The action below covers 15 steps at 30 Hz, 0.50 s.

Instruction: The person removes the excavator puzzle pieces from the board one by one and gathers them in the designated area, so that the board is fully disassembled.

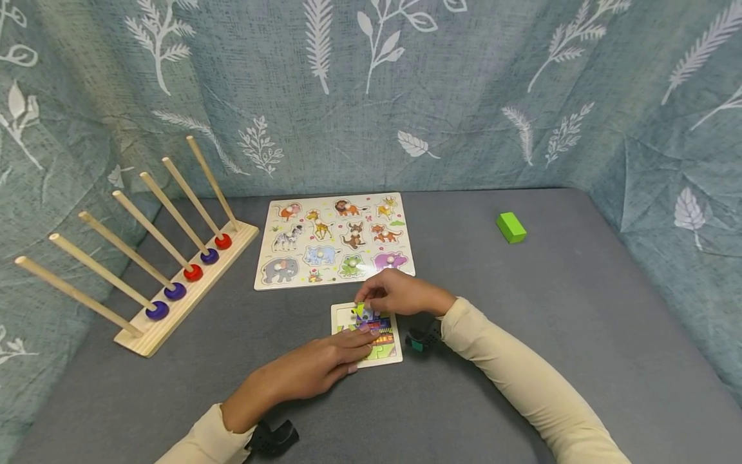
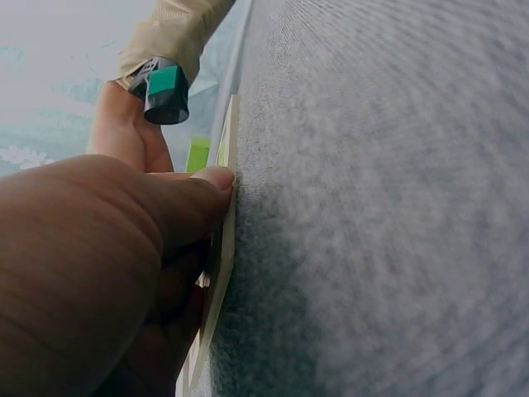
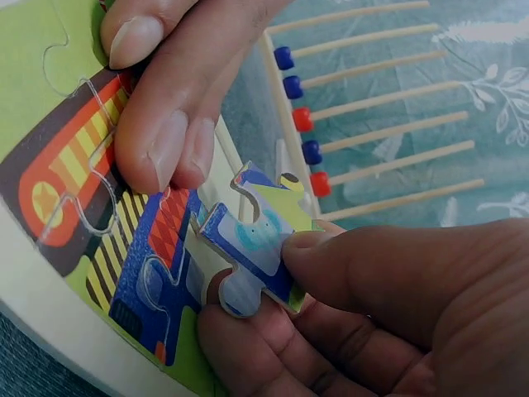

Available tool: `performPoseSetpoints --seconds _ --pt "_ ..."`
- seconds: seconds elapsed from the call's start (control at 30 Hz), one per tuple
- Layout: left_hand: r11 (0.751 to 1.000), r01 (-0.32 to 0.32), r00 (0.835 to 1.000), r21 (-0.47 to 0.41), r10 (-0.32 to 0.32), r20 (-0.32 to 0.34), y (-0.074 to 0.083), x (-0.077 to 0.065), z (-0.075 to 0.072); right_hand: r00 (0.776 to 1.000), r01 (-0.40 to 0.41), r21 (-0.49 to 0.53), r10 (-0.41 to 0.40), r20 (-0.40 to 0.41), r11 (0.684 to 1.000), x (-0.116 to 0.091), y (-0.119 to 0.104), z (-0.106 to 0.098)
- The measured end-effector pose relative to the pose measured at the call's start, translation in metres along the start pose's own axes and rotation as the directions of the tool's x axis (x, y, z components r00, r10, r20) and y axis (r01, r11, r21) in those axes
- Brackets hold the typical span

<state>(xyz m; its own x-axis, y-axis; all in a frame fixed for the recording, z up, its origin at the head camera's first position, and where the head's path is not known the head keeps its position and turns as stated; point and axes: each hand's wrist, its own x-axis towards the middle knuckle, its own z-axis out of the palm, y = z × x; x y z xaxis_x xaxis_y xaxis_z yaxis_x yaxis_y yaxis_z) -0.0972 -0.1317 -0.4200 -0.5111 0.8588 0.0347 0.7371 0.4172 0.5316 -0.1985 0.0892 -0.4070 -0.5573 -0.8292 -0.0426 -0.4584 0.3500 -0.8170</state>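
Observation:
A small jigsaw puzzle in a pale tray lies on the table, with a vehicle picture in red, yellow and blue. My right hand is over its far side, pinching a blue and green jigsaw piece between thumb and fingers. That piece is tilted above the tray. My left hand lies across the near left of the puzzle, its straight fingers resting on the assembled pieces. In the left wrist view, the left thumb is at the tray's edge. The left hand hides part of the picture.
Behind the tray lies an animal peg puzzle board. To the left, a wooden rack has tall upright pegs, with red and purple beads on several of them. A green block sits at the back right. A patterned curtain hangs behind the table.

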Motion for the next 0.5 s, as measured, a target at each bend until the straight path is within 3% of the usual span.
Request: performPoseSetpoints --seconds 0.3,0.5 --pt "0.999 -0.021 1.0 0.025 0.021 -0.012 -0.001 -0.001 0.002 1.0 0.02 0.045 -0.02 0.0 0.999 -0.003 0.001 -0.004" --pt "1.0 -0.008 1.0 0.024 0.008 0.004 -0.001 -0.001 0.002 0.999 -0.014 0.0 0.014 -0.038 1.0 -0.008 -0.001 -0.011"
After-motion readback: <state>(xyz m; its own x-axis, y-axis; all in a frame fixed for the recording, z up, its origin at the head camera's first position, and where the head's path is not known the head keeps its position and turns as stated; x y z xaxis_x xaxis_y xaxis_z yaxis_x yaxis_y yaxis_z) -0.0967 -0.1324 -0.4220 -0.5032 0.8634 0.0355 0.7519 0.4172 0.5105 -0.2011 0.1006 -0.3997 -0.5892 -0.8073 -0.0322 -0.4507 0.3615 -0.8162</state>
